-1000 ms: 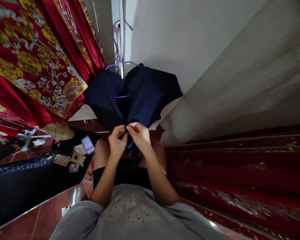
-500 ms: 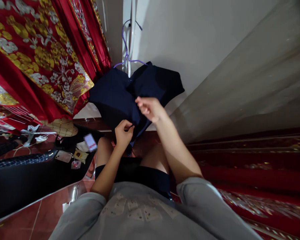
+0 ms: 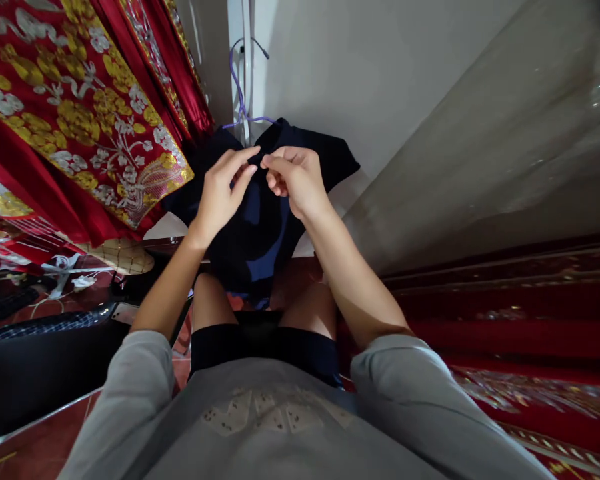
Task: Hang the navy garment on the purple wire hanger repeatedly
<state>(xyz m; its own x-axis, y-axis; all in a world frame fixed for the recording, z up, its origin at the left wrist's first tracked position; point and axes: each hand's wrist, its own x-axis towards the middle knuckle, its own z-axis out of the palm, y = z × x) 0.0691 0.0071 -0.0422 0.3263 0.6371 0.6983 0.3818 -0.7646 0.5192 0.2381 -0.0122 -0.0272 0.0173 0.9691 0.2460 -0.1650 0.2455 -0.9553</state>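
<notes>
Red tiled floor (image 3: 40,447) fills the lower left of the view, with red embroidered cloth along the right and a red and gold patterned hanging (image 3: 70,113) at the upper left. Nearest the camera are the person's grey sleeves and grey top, then bare knees below dark shorts. Beyond the knees, both forearms reach up and forward to a dark navy garment (image 3: 260,220) that hangs on a purple hanger (image 3: 240,100) hooked near a white wall.

The left hand (image 3: 220,190) has its fingers extended and pinched together at the upper front of the garment, just below the hanger. The right hand (image 3: 295,177) is curled, its fingertips meeting those of the left at the same spot. Both seem to be grasping a small part of the fabric near the collar, perhaps a button or fastening, though the dark cloth and dim light hide what exactly lies between the fingers.

The step in hand looks like fastening or adjusting the top of the garment's front opening while it stays on the hanger. The next move probably calls for fine fingertip work: one hand steadying one edge of the cloth while the other works the small piece through, without tugging the garment off the hanger. Farther left, a woven hat (image 3: 123,257) and small scattered items lie on the floor.
</notes>
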